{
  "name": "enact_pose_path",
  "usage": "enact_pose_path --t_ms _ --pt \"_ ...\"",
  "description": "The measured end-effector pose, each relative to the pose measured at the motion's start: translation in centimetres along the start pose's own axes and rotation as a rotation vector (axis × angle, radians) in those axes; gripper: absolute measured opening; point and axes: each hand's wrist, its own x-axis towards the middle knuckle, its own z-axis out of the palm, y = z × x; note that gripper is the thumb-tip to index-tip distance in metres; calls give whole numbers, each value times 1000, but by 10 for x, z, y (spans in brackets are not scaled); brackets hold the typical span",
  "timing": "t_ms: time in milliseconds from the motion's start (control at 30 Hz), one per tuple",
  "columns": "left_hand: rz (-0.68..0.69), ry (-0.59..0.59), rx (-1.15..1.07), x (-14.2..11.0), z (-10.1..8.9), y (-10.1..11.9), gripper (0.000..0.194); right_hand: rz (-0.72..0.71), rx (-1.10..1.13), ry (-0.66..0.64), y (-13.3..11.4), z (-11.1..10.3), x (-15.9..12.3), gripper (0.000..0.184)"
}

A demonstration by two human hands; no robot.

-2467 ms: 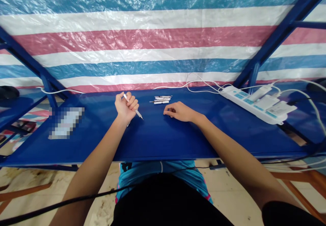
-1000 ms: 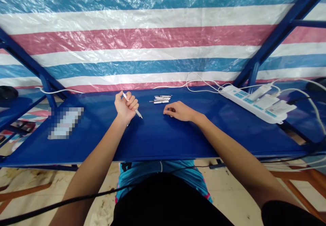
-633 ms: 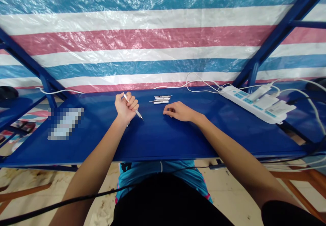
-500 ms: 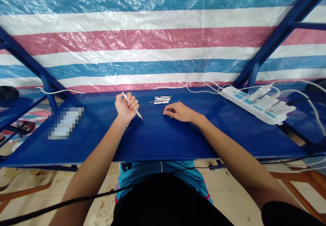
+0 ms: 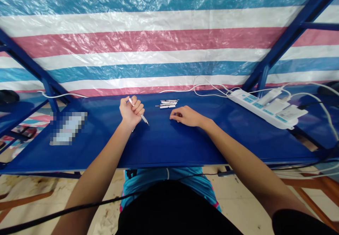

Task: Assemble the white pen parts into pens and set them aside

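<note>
My left hand (image 5: 131, 111) is raised over the left-middle of the blue table, palm up, its fingers wrapped round a white pen (image 5: 144, 118). The pen slants down to the right, and its thin tip sticks out below the fingers. Just beside the left wrist a small piece of something slim (image 5: 133, 130) shows; the wrist hides the rest. My right hand (image 5: 187, 116) rests palm down on the table, fingers loosely bent, with a gap by the thumb and nothing visible in it. Close beyond its fingertips lies a small pile of several white pens (image 5: 168, 104).
A white power strip (image 5: 262, 109) with plugged-in adapters and cables lies at the right of the blue table (image 5: 169, 146). A pixelated flat object (image 5: 69, 128) is at the left. Blue frame bars (image 5: 286, 30) and a striped plastic sheet (image 5: 159, 40) stand behind.
</note>
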Motion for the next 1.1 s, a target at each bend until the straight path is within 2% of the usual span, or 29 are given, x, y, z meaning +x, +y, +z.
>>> enact_pose_path --t_ms 400,1100 --pt "2 10 25 -2 1 0 48 -8 -16 1 1 0 0 21" --pt "5 -6 35 -1 1 0 46 -23 -10 8 3 1 0 22"
